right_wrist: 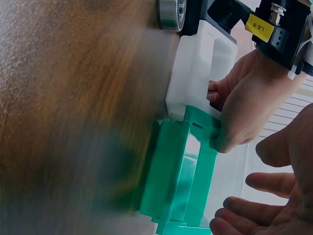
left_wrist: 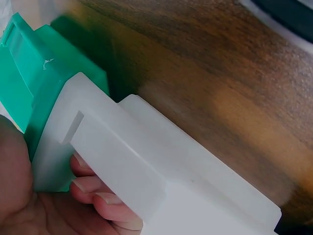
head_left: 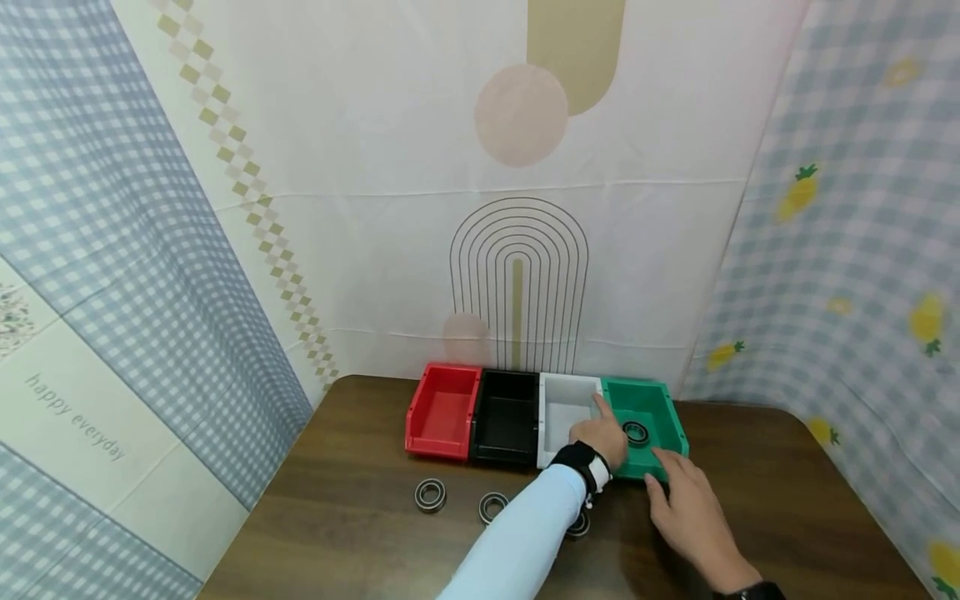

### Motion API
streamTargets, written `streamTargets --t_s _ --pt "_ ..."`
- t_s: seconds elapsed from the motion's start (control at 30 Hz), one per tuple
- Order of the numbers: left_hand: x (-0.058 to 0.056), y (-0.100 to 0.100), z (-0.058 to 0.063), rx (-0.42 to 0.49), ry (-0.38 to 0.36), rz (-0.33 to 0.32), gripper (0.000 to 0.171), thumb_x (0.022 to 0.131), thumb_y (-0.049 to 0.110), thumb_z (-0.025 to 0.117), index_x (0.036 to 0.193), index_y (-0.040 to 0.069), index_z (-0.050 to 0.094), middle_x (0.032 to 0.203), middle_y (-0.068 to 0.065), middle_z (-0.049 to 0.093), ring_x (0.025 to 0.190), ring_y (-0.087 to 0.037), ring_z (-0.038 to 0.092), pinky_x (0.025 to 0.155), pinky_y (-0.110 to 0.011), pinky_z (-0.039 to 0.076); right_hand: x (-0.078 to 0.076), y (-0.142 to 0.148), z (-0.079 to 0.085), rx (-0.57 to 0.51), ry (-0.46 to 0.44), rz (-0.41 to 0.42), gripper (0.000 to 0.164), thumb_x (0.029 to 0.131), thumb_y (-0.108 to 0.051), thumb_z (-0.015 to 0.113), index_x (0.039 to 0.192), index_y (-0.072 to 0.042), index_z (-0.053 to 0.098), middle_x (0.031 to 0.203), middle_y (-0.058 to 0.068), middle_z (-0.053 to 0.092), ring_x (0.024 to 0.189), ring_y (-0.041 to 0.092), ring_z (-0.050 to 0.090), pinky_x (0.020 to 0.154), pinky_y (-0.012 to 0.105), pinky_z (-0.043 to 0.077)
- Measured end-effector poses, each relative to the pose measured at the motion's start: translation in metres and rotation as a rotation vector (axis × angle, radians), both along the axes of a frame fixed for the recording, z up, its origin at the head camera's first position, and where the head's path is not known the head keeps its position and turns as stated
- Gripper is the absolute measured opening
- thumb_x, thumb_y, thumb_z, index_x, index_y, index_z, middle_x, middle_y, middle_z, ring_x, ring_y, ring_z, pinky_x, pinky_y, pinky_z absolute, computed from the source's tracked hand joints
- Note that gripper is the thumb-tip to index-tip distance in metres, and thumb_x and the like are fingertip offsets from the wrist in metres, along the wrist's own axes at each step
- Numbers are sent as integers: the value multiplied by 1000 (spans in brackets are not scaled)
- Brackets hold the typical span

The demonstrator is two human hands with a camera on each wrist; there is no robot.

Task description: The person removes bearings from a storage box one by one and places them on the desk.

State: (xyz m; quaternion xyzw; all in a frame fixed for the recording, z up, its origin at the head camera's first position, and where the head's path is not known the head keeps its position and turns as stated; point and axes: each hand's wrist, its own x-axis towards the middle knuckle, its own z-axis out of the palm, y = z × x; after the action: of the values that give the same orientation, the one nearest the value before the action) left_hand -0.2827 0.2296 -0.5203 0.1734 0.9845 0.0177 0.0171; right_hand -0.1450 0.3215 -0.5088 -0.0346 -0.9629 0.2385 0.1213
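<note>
Four open-front bins stand side by side: red (head_left: 444, 412), black (head_left: 506, 417), white (head_left: 558, 417) and green (head_left: 666, 417). My left hand (head_left: 602, 437) reaches across to where the white and green bins meet. Its curled fingers (left_wrist: 93, 186) lie inside the white bin, with the thumb over on the green side, pinching the adjoining walls. A ball bearing (head_left: 636, 433) lies flat in the green bin. Near that bin's front right corner is my right hand (head_left: 693, 512), fingers spread and holding nothing; whether a fingertip touches the rim is unclear.
On the brown wooden table (head_left: 337, 508) in front of the bins lie a bearing (head_left: 431, 495) at left, another (head_left: 492, 506) in the middle, and a third (head_left: 578, 527) partly hidden by my left forearm. Hanging cloth (head_left: 375, 250) closes off the back and sides.
</note>
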Motion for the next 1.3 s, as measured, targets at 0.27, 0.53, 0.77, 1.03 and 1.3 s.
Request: streamTargets --t_s 0.27,0.53,0.77,1.03,1.3 --pt "-4 -1 5 17 -22 3 80 112 48 48 172 8 13 43 7 45 34 -13 27 37 -31 26 -3 1 4 9 31 16 50 108 -18 58 151 8 52 150 36 54 136 60 50 107 75 44" --pt "-4 -2 4 16 -9 1 81 112 50 48 172 8 14 43 6 46 33 -13 28 37 -32 27 -7 1 5 13 25 22 51 108 -18 58 151 8 51 150 37 53 136 60 50 107 75 44" --pt "-3 -1 0 35 -6 14 80 112 51 47 172 9 15 44 6 47 34 -13 29 38 -32 29 -10 -1 5 15 7 29 50 108 -18 58 151 7 52 151 36 53 137 60 50 107 75 44" --pt "-2 1 -4 29 -19 9 81 111 49 49 172 8 15 45 6 52 34 -13 35 38 -33 34 -27 0 6 38 44 54 47 108 -14 59 149 9 54 147 36 56 134 58 54 105 72 47" --pt "-4 5 -6 33 -10 22 80 111 50 49 172 10 15 46 6 54 36 -13 42 40 -34 40 -47 3 -2 41 50 42 45 107 -13 59 146 11 56 144 37 59 134 56 55 108 71 46"
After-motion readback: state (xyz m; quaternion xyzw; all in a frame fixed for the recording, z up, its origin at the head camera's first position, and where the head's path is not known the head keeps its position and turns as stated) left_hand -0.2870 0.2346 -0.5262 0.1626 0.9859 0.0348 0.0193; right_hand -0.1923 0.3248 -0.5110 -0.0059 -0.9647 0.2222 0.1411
